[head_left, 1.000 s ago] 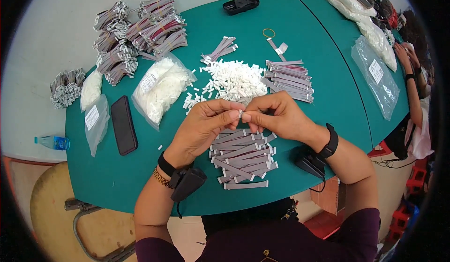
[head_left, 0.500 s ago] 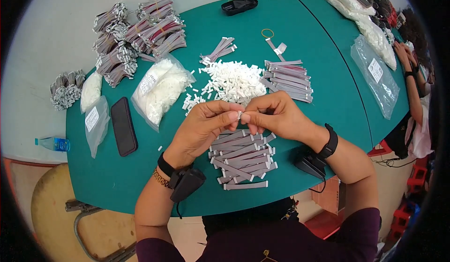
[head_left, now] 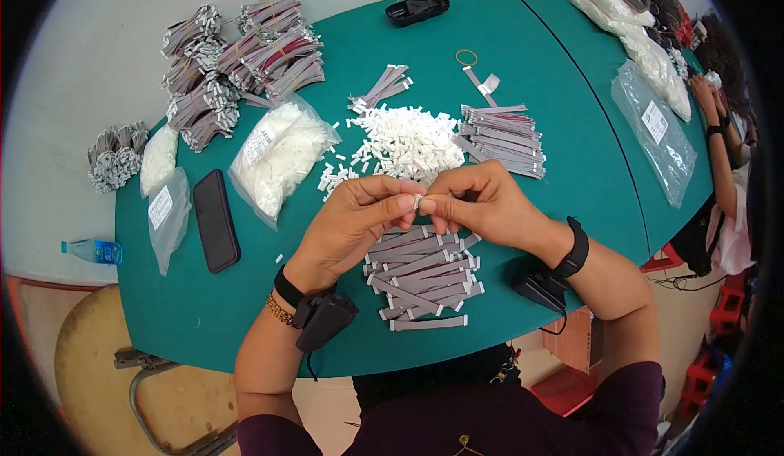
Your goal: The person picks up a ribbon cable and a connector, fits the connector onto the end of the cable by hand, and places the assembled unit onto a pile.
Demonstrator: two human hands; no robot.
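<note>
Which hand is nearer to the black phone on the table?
Left. The left hand is closer to the black phone, which lies further left; the right hand is beyond it.

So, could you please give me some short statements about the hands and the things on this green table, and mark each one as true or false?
1. Both hands, the left hand and the right hand, pinch one small white piece between the fingertips. True.
2. The black phone lies to the right of the hands. False: it lies on the person's left, beside the clear bags.
3. A pile of flat grey cables lies on the table just under the hands. True.
4. The heap of small white pieces is inside a closed box. False: it lies loose on the table, beyond the hands.
5. A yellow rubber band lies on the far part of the table. True.
</note>
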